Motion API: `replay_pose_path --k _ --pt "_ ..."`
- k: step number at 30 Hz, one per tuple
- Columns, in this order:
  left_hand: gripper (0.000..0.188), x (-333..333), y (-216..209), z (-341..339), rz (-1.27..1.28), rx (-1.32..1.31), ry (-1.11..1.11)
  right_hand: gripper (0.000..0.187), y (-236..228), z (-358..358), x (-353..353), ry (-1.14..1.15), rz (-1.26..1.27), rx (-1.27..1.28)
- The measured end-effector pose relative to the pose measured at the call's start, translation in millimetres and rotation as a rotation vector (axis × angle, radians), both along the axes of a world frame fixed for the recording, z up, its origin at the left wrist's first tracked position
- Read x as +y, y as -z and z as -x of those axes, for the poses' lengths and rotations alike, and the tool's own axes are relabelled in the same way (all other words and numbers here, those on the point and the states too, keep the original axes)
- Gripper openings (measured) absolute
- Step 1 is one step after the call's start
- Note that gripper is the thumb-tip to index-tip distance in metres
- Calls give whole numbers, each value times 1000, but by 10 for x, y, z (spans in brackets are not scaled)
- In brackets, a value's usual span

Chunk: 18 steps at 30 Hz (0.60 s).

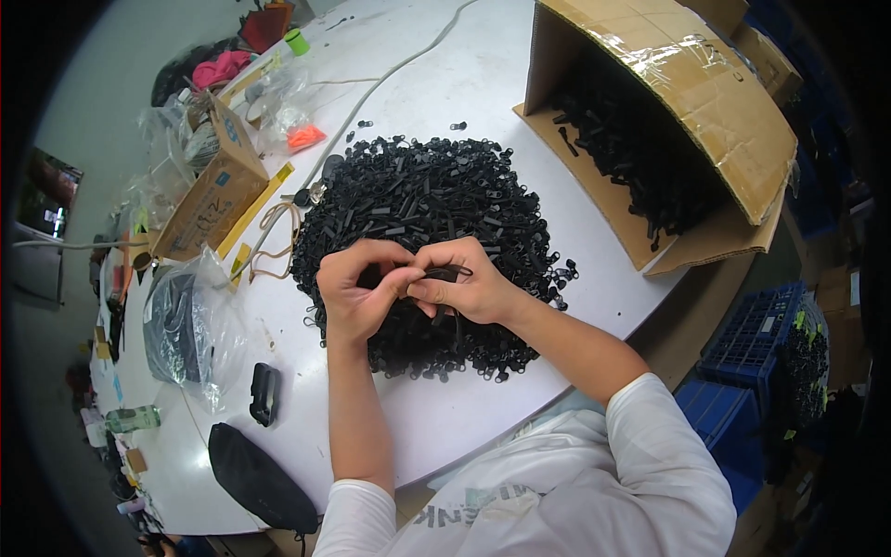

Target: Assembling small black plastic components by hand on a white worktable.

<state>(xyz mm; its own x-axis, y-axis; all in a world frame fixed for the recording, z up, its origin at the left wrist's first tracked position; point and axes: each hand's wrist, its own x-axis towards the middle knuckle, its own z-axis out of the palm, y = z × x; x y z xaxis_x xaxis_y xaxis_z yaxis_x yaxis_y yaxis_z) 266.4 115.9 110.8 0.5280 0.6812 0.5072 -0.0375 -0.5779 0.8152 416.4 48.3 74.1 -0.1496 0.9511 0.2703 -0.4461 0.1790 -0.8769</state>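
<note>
Over the near part of a big heap of small black zipper sliders and pulls (427,190), my two hands meet fingertip to fingertip. Between the thumb and index finger of my right hand (473,290) a black zipper pull (449,273) with a cord loop is pinched, the loop sticking out to the right. My left hand (357,290) is closed too, thumb and fingertips pressed at the pull's other end; the exact spot where they join is hidden by the fingers. Another dark strip hangs below my right fingers.
An open cardboard box (691,84) on its side, with black pulls inside, stands at the right. Left of the heap are a smaller carton (215,190), a clear plastic bag (190,320), a black case (265,394) and a black pouch (260,475). Blue crates (752,325) stand beyond the table edge.
</note>
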Motion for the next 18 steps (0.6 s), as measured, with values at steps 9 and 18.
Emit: replay_pose_path --k 9,18 --pt "24 59 28 20 397 320 100 17 29 -151 80 631 -607 -839" --pt "14 52 58 8 247 222 -73 20 57 -221 103 623 -687 -977"
